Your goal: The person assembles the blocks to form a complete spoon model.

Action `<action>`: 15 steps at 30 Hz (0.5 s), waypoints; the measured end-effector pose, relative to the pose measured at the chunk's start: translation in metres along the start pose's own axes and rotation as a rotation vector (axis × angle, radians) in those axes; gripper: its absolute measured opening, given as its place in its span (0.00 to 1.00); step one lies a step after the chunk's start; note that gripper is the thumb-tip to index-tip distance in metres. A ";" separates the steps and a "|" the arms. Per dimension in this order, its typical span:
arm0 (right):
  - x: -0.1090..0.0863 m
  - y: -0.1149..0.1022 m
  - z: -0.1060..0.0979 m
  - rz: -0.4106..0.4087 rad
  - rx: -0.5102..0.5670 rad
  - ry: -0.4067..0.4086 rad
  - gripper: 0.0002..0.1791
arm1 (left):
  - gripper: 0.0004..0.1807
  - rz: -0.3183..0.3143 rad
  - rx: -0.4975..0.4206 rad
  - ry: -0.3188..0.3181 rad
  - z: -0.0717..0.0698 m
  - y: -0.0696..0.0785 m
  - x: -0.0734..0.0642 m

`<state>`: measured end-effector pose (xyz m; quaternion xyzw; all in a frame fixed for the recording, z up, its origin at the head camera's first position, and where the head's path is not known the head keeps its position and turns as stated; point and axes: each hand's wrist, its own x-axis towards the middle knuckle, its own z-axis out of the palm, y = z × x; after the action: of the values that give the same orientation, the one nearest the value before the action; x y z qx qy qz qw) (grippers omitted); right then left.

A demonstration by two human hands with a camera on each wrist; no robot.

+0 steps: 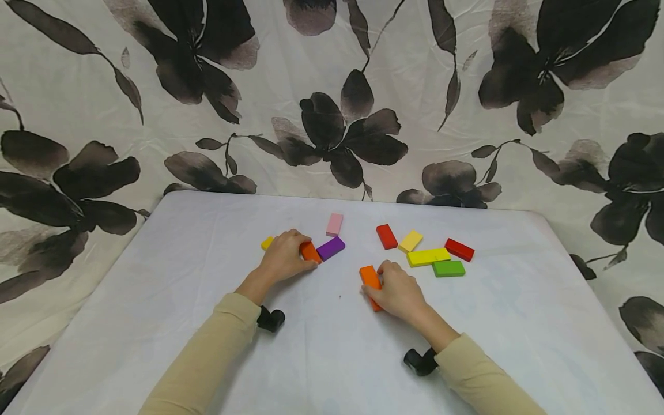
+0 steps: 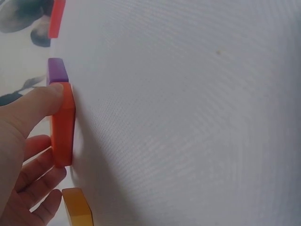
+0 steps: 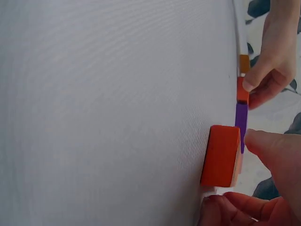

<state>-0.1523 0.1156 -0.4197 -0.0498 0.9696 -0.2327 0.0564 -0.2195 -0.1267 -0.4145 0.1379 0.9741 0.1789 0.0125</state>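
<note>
An orange block point(image 1: 310, 252) is held by my left hand point(image 1: 282, 253), thumb at its near end and fingers along the far side. In the left wrist view, that same orange block point(image 2: 62, 134) stands end to end with a purple block point(image 1: 331, 248). Partly hidden behind the left hand is a yellow block point(image 1: 267, 243). My right hand point(image 1: 402, 293) has its thumb and fingers around a second orange block point(image 1: 369, 276), nearer the front. The right wrist view shows this orange block point(image 3: 220, 156) on the white surface, thumb and fingertips on different sides of it.
Beyond the purple block lies a pink block point(image 1: 334, 225). To the right are a red block point(image 1: 386, 237), a pale yellow block point(image 1: 411, 241), a long yellow block point(image 1: 428, 257), a green block point(image 1: 448, 268) and another red block point(image 1: 459, 249). Floral cloth point(image 1: 332, 178) hangs behind the table point(image 1: 332, 346).
</note>
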 end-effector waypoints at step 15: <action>-0.009 0.028 -0.023 -0.444 -0.037 -0.175 0.39 | 0.31 -0.004 -0.002 0.002 0.000 -0.001 0.000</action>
<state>-0.1490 0.1523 -0.4114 -0.2828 0.9304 -0.2164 0.0867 -0.2201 -0.1272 -0.4151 0.1359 0.9742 0.1799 0.0119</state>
